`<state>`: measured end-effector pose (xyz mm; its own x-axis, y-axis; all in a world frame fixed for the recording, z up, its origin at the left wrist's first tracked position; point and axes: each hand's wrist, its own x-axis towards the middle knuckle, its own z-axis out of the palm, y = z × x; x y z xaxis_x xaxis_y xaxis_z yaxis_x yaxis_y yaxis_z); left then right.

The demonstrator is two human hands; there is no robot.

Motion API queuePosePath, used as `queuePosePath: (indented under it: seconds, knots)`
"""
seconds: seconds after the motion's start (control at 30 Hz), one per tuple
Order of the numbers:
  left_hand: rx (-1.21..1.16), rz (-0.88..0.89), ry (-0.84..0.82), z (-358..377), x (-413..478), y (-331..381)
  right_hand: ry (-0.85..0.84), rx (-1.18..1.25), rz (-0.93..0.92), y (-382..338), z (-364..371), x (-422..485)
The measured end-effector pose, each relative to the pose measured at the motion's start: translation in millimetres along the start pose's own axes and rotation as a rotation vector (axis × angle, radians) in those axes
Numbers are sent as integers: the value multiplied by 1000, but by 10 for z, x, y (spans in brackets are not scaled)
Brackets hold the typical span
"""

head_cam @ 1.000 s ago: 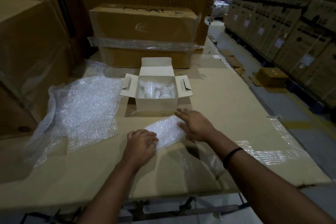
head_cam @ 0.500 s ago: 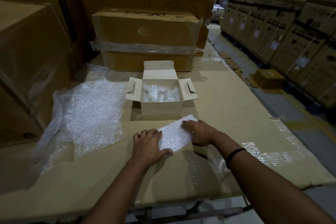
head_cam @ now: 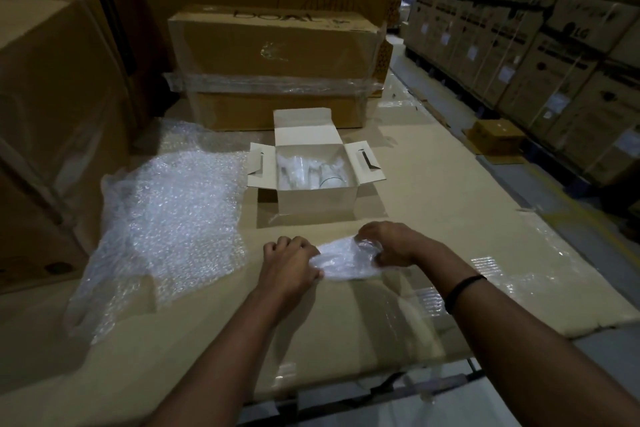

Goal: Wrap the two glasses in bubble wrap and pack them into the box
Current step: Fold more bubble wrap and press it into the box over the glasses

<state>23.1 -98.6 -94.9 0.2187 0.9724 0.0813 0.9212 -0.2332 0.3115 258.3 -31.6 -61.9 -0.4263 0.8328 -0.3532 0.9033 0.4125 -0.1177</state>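
A small white box stands open on the cardboard-covered table, its flaps spread. Inside it I see two clear glasses, with some plastic wrap around them. In front of the box a small piece of bubble wrap is bunched between my hands. My left hand pinches its left end and my right hand grips its right end with curled fingers. Whether anything lies inside that piece is hidden.
A large sheet of bubble wrap lies on the table to the left. A taped brown carton stands behind the white box, and big cartons rise at the left. The table edge runs near me; stacked cartons line the aisle at right.
My hands were flat on the small bubble wrap piece, smoothing it. Now both have closed on its ends and gathered it into a bunch.
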Motion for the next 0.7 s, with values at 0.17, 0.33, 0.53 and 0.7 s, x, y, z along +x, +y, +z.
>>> queuePosePath:
  seconds: [0.17, 0.33, 0.53, 0.7]
  knots:
    - [-126, -22, 63, -73, 67, -91, 161, -119, -43, 57, 65, 10]
    - [-277, -93, 201, -198, 274, -216, 314, 202, -56, 10, -157, 65]
    - [-425, -145, 464, -603, 676, -385, 115, 362, -130, -9, -944, 242]
    - [-236, -99, 506, -766, 980, -461, 484, 273, -123, 73, -1171, 611]
